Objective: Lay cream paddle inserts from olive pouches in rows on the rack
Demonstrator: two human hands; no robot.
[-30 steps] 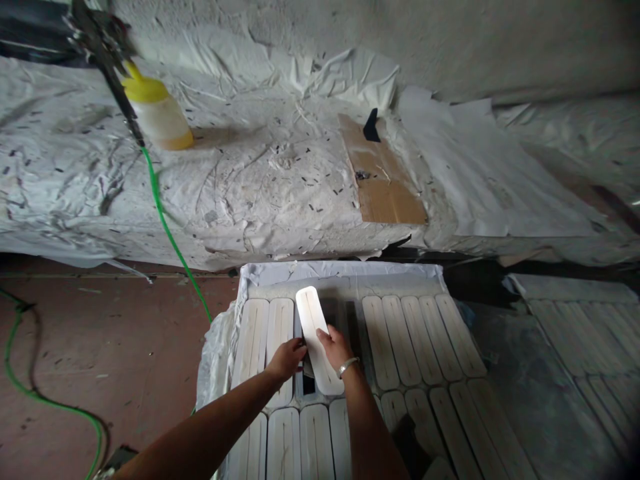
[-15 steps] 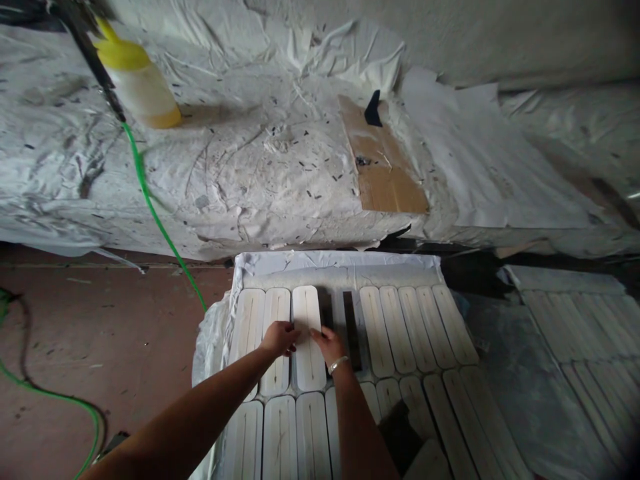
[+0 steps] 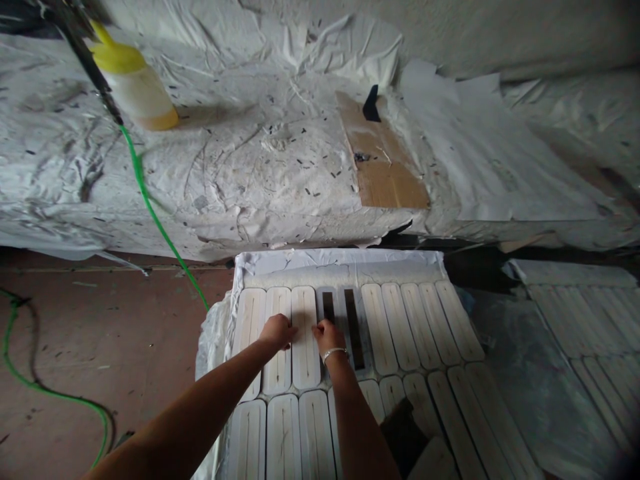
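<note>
A long white panel with rounded ends and a thin line down its middle (image 3: 305,363) lies in the back row of similar pieces. My left hand (image 3: 279,331) is closed at its left edge, fingers curled inward. Against the opposite edge, my right hand (image 3: 329,335), with a bracelet on the wrist, is pinched closed. The fingertips are partly hidden. Just right of the panel are two grey pieces with dark strips, the nearer partly covered by my right hand and the farther grey piece (image 3: 365,313) more exposed.
More white panels (image 3: 379,327) fill the rows on a cloth-covered stack, with another stack (image 3: 575,320) to the right. Behind is a ledge under a wrinkled white sheet (image 3: 240,180), with cardboard (image 3: 390,183), a yellow-topped bottle (image 3: 137,93) and a green hose (image 3: 155,217).
The panel between my hands has come down level with its neighbours and shifted slightly left. Both hands stay at its sides; the dark strip to its right shows more clearly.
</note>
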